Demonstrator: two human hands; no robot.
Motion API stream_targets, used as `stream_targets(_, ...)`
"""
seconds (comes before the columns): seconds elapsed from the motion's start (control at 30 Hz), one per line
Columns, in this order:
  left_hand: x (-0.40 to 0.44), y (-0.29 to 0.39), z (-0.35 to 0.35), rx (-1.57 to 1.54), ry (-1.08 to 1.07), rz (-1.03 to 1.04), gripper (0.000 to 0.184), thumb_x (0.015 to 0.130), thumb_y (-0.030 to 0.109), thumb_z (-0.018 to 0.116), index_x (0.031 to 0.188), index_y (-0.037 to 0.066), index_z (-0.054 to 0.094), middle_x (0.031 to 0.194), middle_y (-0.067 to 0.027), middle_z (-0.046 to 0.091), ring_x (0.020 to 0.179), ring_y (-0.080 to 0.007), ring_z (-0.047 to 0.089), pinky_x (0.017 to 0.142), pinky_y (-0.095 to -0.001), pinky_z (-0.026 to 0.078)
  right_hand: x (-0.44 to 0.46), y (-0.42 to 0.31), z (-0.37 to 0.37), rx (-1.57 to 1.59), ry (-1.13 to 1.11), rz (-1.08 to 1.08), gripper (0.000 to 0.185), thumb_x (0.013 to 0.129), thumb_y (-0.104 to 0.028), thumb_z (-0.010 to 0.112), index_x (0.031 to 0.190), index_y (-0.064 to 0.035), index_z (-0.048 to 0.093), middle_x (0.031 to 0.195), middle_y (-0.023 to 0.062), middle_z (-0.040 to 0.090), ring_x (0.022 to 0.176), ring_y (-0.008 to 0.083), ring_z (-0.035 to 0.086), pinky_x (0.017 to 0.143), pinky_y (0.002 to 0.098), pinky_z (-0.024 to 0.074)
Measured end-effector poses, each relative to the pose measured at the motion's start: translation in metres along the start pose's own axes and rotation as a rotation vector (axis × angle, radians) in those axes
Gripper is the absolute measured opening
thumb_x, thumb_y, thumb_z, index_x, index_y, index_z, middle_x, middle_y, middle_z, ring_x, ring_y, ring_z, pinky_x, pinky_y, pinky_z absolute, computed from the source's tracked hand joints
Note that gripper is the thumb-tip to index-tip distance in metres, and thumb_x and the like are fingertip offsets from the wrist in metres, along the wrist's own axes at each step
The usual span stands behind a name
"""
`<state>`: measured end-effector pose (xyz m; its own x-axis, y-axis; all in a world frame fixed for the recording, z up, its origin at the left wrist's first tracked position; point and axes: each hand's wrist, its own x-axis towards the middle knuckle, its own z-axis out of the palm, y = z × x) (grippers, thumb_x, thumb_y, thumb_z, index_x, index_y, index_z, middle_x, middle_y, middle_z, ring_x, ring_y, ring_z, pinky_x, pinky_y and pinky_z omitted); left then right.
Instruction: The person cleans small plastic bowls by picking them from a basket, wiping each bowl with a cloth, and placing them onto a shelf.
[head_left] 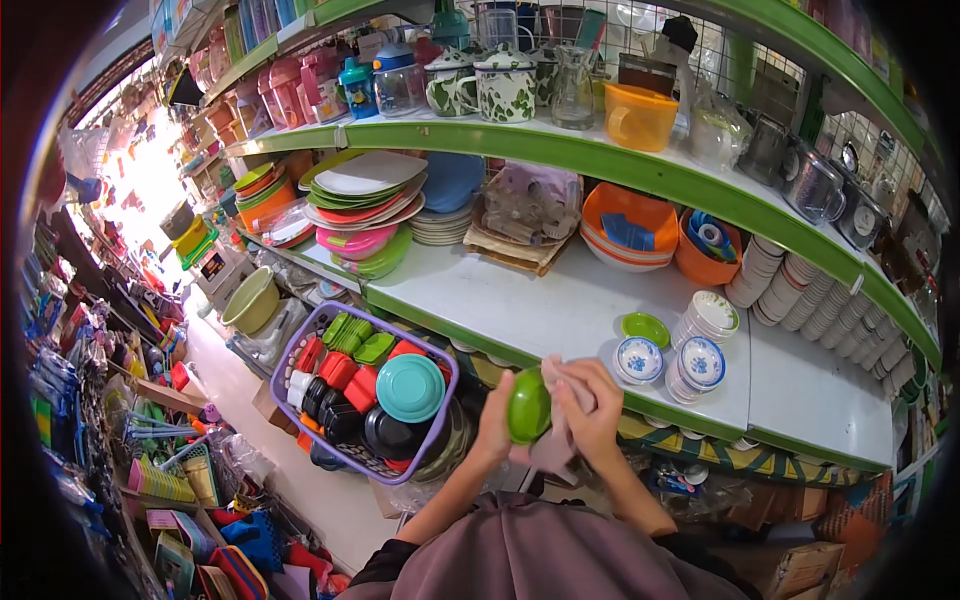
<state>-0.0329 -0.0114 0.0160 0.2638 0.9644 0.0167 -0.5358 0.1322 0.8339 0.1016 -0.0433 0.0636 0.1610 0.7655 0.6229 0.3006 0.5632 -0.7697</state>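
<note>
A small glossy green bowl [529, 406] is gripped by my left hand [494, 420], fingers curled on its left side. My right hand [592, 408] presses a pale pinkish cloth [556, 440] against the bowl's right side; part of the cloth hangs below. Just beyond my hands, on the white shelf [500, 300], sits a green dish [646, 328]. Close by stand stacks of small bowls with blue floral patterns [701, 362] and a stack with a green-patterned rim [714, 313]. The bowl's inside is turned away from view.
Left of my hands, a purple basket [450, 385] holds several plastic containers and a teal round lid [411, 388]. Stacked plates [365, 175], orange bowls [628, 225] and rows of white cups [757, 270] line the shelf's back. The green-edged upper shelf [560, 145] overhangs it. Goods crowd the left aisle.
</note>
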Motion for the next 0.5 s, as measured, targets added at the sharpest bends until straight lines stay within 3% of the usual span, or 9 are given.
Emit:
stream_targets(0.07, 0.002, -0.024, -0.017, 0.122, -0.031, 0.009, 0.056, 0.103, 0.042, 0.029, 0.12, -0.001, 0.06, 0.099, -0.0054, 0.066, 0.089, -0.0109, 0.061, 0.08, -0.0234, 0.048, 0.008, -0.004, 0.007, 0.062, 0.035, 0.063, 0.015, 0.08, -0.001, 0.064, 0.093, 0.0058, 0.065, 0.092, 0.0148, 0.064, 0.085, 0.0223, 0.062, 0.077, 0.0302, 0.0482)
stream_targets(0.2, 0.003, -0.007, 0.008, -0.327, 0.044, -0.089, 0.055, 0.102, 0.04, 0.029, 0.126, -0.003, 0.054, 0.103, -0.011, 0.064, 0.099, -0.0177, 0.061, 0.085, -0.0312, 0.05, -0.025, 0.006, 0.022, -0.084, 0.088, 0.028, 0.018, 0.081, 0.001, 0.063, 0.099, 0.0049, 0.063, 0.098, 0.0172, 0.063, 0.089, 0.028, 0.064, 0.081, 0.0329, 0.0494)
stream_targets(0.33, -0.001, 0.002, 0.009, -0.406, 0.054, -0.018, 0.058, 0.102, 0.04, 0.026, 0.128, -0.005, 0.051, 0.109, -0.0145, 0.063, 0.103, -0.0221, 0.061, 0.093, -0.0325, 0.047, -0.043, -0.008, 0.029, -0.043, 0.005, 0.036, 0.014, 0.081, 0.002, 0.063, 0.095, 0.0058, 0.062, 0.094, 0.0161, 0.063, 0.087, 0.025, 0.064, 0.079, 0.0317, 0.0491)
stream_targets(0.37, -0.001, 0.006, 0.01, -0.395, 0.039, 0.011, 0.058, 0.102, 0.039, 0.025, 0.128, -0.005, 0.05, 0.112, -0.0139, 0.062, 0.103, -0.0218, 0.061, 0.094, -0.0323, 0.047, -0.039, -0.016, 0.024, -0.004, -0.065, 0.041, 0.014, 0.081, 0.001, 0.063, 0.094, 0.006, 0.063, 0.094, 0.0156, 0.063, 0.084, 0.0241, 0.063, 0.077, 0.0318, 0.0494)
stream_targets(0.47, 0.002, -0.002, 0.0, -0.131, -0.114, 0.046, 0.06, 0.1, 0.043, 0.029, 0.133, -0.003, 0.045, 0.121, -0.0147, 0.058, 0.11, -0.0234, 0.058, 0.1, -0.0356, 0.043, -0.01, -0.011, 0.011, -0.032, 0.005, -0.03, 0.015, 0.081, 0.0, 0.063, 0.094, 0.0068, 0.064, 0.094, 0.0152, 0.063, 0.082, 0.0228, 0.063, 0.076, 0.0308, 0.049)
stream_targets(0.5, 0.001, -0.007, 0.004, -0.168, -0.012, 0.03, 0.059, 0.1, 0.042, 0.028, 0.132, -0.003, 0.046, 0.122, -0.0142, 0.058, 0.113, -0.023, 0.056, 0.101, -0.0357, 0.041, 0.002, -0.013, 0.006, 0.001, 0.018, 0.052, 0.015, 0.082, -0.002, 0.063, 0.095, 0.0069, 0.064, 0.093, 0.0143, 0.063, 0.082, 0.0217, 0.061, 0.076, 0.0291, 0.0478)
